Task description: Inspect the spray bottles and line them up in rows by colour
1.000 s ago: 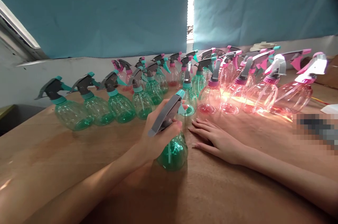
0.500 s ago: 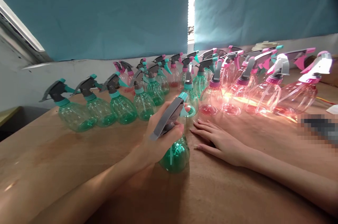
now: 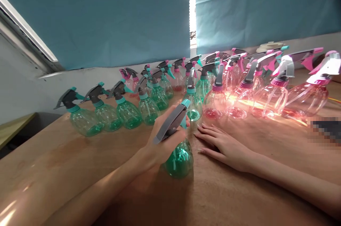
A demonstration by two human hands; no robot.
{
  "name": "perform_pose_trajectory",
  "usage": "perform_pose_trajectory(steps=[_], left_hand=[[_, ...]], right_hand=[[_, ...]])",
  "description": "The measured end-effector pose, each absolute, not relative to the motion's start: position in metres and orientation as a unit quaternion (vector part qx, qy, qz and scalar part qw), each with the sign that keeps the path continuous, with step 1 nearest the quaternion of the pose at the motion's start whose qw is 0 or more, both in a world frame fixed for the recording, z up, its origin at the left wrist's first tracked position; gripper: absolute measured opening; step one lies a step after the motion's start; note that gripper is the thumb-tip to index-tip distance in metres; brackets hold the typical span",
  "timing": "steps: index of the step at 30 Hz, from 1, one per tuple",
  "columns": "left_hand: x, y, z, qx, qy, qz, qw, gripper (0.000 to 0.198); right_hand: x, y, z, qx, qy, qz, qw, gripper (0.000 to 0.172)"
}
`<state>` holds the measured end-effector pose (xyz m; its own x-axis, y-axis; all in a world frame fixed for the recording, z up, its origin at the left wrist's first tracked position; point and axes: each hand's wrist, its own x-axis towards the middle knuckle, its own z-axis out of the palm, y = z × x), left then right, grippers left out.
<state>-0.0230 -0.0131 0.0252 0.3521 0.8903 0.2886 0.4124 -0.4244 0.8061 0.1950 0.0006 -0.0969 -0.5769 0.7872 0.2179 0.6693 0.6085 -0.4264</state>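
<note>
My left hand [image 3: 162,141] is wrapped round the neck of a green spray bottle [image 3: 179,162] with a grey and teal trigger head. The bottle stands upright on the wooden table [image 3: 213,197], its nozzle pointing away from me. My fingers hide its collar and part of the trigger. Just right of it, my right hand [image 3: 226,146] lies flat on the table with fingers stretched out, holding nothing. Beyond the hands are a green spray bottle [image 3: 193,105] and a pink spray bottle [image 3: 214,103].
Several green bottles [image 3: 129,114] line the left side. Several pink bottles [image 3: 270,98] stand in bright light at the right. More bottles crowd behind, below blue blinds [image 3: 119,16]. A blurred-out dark object [image 3: 327,130] lies at the right edge.
The view has shifted slightly, so the bottles on the left appear a little further right and lower. Both hands keep their poses, the left still round the green bottle.
</note>
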Motion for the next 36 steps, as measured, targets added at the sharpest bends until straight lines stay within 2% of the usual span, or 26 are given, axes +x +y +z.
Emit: perform_pose_trajectory(steps=[3, 6, 13, 20, 27, 36], left_hand=[[-0.023, -0.014, 0.025, 0.756, 0.392, 0.381, 0.360, 0.007], [-0.021, -0.012, 0.021, 0.756, 0.398, 0.382, 0.354, 0.009], [-0.008, -0.007, 0.012, 0.767, 0.377, 0.392, 0.341, 0.035], [-0.006, -0.004, 0.008, 0.758, 0.368, 0.394, 0.367, 0.030], [-0.002, -0.006, 0.010, 0.765, 0.398, 0.385, 0.329, 0.031], [-0.005, -0.003, -0.001, 0.790, 0.417, 0.379, 0.244, 0.041]], right_hand=[[0.194, 0.001, -0.096, -0.414, -0.878, 0.148, 0.191, 0.060], [0.194, 0.001, -0.095, -0.412, -0.880, 0.145, 0.188, 0.061], [0.194, 0.001, -0.093, -0.408, -0.881, 0.149, 0.186, 0.057], [0.194, 0.001, -0.095, -0.408, -0.879, 0.148, 0.198, 0.055], [0.194, 0.002, -0.096, -0.403, -0.884, 0.141, 0.191, 0.054], [0.195, 0.003, -0.098, -0.408, -0.883, 0.146, 0.182, 0.055]])
